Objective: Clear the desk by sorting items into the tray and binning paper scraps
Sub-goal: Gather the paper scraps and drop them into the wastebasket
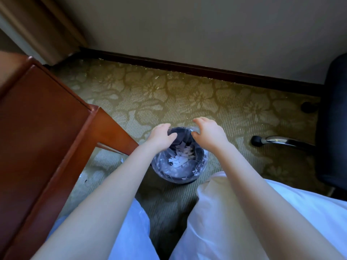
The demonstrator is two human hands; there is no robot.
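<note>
The left hand hangs palm down over the far left rim of the bin, fingers loosely curled and spread a little, with nothing held in it. The right hand hangs the same way over the far right rim, fingers bent and slightly apart, also empty; whether its fingertips touch the plastic liner at the rim cannot be told. The two hands are near each other, with a gap between them above the bin's opening.

The bin is small, round and dark, lined with a clear plastic bag. White paper scraps lie in a heap at its bottom. It stands on a green patterned carpet, just beside the leg of a reddish wooden desk on the left. A few small scraps lie on the carpet under the desk edge. On the right, a dark office chair stands with a chrome leg and caster pointing toward the bin. The person's light-clothed knees fill the bottom of the view.
</note>
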